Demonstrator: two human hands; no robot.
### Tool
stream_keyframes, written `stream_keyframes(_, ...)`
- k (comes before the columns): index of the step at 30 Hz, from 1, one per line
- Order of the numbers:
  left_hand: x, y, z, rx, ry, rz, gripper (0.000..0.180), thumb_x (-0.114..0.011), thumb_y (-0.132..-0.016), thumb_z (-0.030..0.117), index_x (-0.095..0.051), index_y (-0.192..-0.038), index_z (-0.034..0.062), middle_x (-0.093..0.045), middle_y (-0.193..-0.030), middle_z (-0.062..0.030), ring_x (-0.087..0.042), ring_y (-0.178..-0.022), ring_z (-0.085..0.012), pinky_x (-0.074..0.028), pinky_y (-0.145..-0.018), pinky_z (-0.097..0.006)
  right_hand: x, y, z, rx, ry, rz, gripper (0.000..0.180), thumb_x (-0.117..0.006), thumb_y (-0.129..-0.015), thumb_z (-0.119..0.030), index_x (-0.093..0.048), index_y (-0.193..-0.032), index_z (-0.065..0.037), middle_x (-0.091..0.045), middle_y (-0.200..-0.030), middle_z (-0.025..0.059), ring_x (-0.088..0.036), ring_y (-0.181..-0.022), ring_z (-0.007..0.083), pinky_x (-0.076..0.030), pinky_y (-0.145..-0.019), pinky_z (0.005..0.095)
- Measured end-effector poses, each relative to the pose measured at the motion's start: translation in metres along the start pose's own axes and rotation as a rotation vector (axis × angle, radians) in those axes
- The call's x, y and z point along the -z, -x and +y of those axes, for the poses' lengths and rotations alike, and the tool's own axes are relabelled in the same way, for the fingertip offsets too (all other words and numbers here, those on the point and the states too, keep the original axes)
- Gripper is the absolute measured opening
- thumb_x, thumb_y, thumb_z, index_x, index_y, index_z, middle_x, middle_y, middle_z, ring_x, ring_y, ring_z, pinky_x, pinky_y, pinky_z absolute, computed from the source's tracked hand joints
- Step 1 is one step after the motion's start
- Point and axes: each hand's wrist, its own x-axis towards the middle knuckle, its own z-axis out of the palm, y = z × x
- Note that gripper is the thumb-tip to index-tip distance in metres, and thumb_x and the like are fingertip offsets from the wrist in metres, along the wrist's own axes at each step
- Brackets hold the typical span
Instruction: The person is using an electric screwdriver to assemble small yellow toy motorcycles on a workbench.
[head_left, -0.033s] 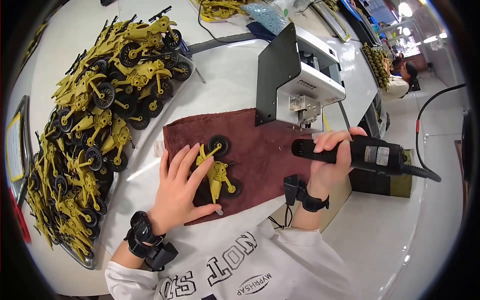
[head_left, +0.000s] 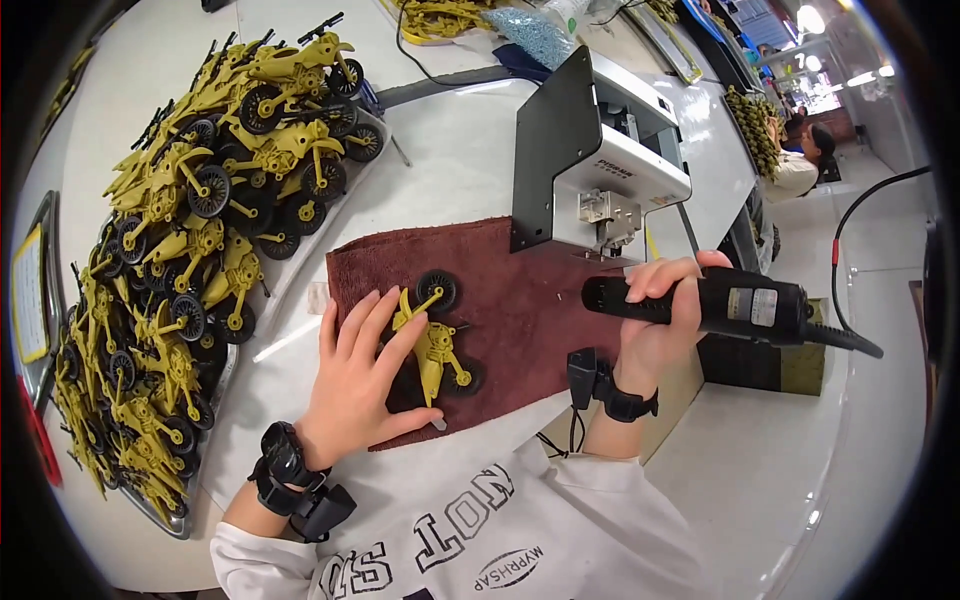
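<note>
A yellow toy motorcycle point(head_left: 432, 355) with black wheels lies on its side on a dark red cloth point(head_left: 510, 345). My left hand point(head_left: 355, 375) spans it from the left. The forefinger touches it near the front wheel and the thumb presses at its tail, while the other fingers are spread on the cloth. Off to the right, my right hand point(head_left: 660, 315) is wrapped round a black corded electric screwdriver point(head_left: 745, 308), held roughly level above the cloth's right edge. I cannot make out the screwdriver's bit.
A box-shaped screw feeder point(head_left: 600, 150) stands behind the cloth. At left, a tray point(head_left: 290, 310) is heaped with similar toy motorcycles point(head_left: 205, 190). The screwdriver's cable point(head_left: 845, 240) loops up on the right. A co-worker point(head_left: 800, 165) sits farther off at right.
</note>
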Motion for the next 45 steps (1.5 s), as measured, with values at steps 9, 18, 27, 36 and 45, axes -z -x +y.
stream_keyframes(9,0.001,0.001,0.0,-0.015,0.011,0.017,0.092,-0.074,-0.06,0.056,-0.043,-0.133,0.0084,-0.033,-0.141,-0.0197,-0.028,-0.13,-0.0399,-0.013,-0.107,-0.056,0.001,0.004,-0.01,-0.049,-0.01,-0.017,0.037,-0.056,-0.083,-0.011,-0.038,-0.113,-0.003,-0.051,-0.063,0.008,-0.047,-0.047,0.0174,-0.044,-0.053,0.0349)
stream_keyframes(18,0.004,0.008,0.0,-0.055,0.082,0.294,0.055,-0.074,-0.065,0.049,-0.065,-0.108,0.0169,-0.05,-0.127,-0.0114,-0.036,-0.124,-0.0342,-0.006,-0.107,-0.054,-0.04,0.023,-0.048,-0.086,-0.444,-0.066,0.042,-0.058,-0.088,-0.03,-0.038,-0.119,-0.008,-0.049,-0.067,0.0064,-0.045,-0.048,0.0183,-0.039,-0.054,0.0344)
stream_keyframes(27,0.002,0.013,-0.004,-0.13,0.125,0.429,0.029,-0.076,-0.067,0.033,-0.069,-0.092,0.0215,-0.058,-0.114,-0.0032,-0.043,-0.117,-0.0295,-0.013,-0.104,-0.051,-0.077,0.043,-0.035,-0.234,-0.631,-0.247,0.048,-0.053,-0.089,-0.032,-0.032,-0.124,-0.008,-0.051,-0.072,0.0068,-0.052,-0.054,0.0203,-0.044,-0.061,0.0379)
stream_keyframes(36,0.0,0.015,-0.006,-0.127,0.145,0.44,0.019,-0.077,-0.066,0.023,-0.068,-0.083,0.0215,-0.059,-0.113,-0.0006,-0.043,-0.118,-0.0289,-0.015,-0.104,-0.05,-0.086,0.046,-0.031,-0.232,-0.603,-0.295,0.039,-0.049,-0.09,-0.027,-0.036,-0.119,-0.006,-0.046,-0.067,0.0043,-0.045,-0.05,0.0164,-0.04,-0.061,0.0362)
stream_keyframes(45,-0.003,0.014,-0.007,-0.118,0.155,0.449,0.018,-0.078,-0.064,0.025,-0.063,-0.073,0.0189,-0.06,-0.11,-0.0005,-0.044,-0.118,-0.0292,-0.017,-0.103,-0.049,-0.088,0.05,-0.027,-0.226,-0.565,-0.315,0.04,-0.05,-0.088,-0.028,-0.036,-0.119,-0.006,-0.045,-0.066,0.0034,-0.047,-0.051,0.0157,-0.04,-0.059,0.0345)
